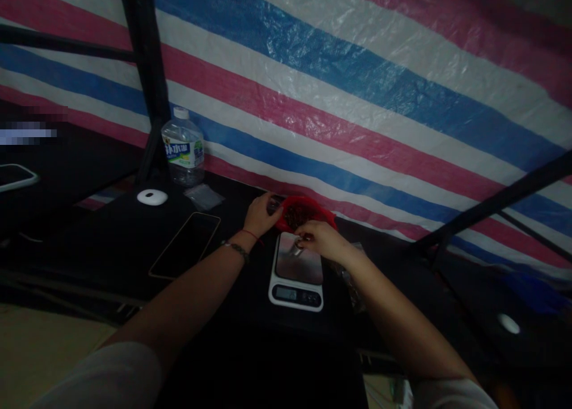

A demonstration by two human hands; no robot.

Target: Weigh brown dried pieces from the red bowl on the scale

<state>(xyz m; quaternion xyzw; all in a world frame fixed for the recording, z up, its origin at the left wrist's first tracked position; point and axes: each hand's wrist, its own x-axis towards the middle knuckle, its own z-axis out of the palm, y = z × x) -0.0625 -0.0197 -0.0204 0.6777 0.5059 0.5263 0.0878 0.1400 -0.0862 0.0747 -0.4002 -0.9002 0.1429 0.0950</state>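
A white kitchen scale [295, 298] with a shiny metal plate lies on the black table, its small display lit. Behind it sits a red bag or bowl-like container [326, 211], open at the top, with many small dark brownish pieces [295, 215] inside. My left hand [263, 213] is curled at the container's left rim and grips it. Over the back of the scale plate, my right hand [317, 239] has its fingers pinched together; what they hold is too dim and small to name. Just below those fingertips, a small shiny shape [295, 249] shows at the plate.
Left of my arm lies a dark phone [185, 245]. A clear plastic bag [204, 197], a water bottle [183, 152] and a white round object [152, 197] stand farther back. Clear packaging [353, 284] lies under my right forearm. A striped tarp [313, 105] hangs behind the table.
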